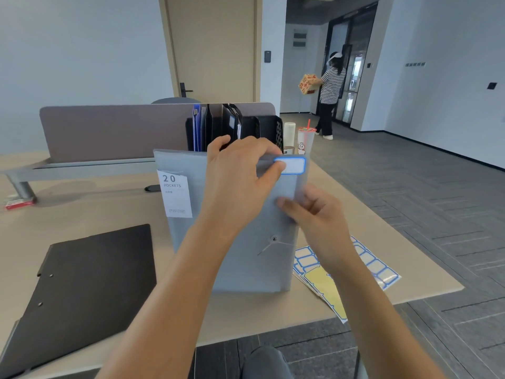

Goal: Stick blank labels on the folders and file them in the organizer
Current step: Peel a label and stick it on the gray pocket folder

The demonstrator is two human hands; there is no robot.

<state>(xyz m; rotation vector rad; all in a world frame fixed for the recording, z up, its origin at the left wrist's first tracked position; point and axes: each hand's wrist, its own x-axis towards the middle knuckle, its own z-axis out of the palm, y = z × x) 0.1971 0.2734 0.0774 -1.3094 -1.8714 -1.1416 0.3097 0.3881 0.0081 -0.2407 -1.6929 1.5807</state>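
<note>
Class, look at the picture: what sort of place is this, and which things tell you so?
Most likely an office. A desk with a grey divider screen carries a black file organizer holding folders, and a corridor with glass doors lies behind.

Small print on the folder's paper tag (176,194) illegible (clipboard (82,291) cut by left edge).
</note>
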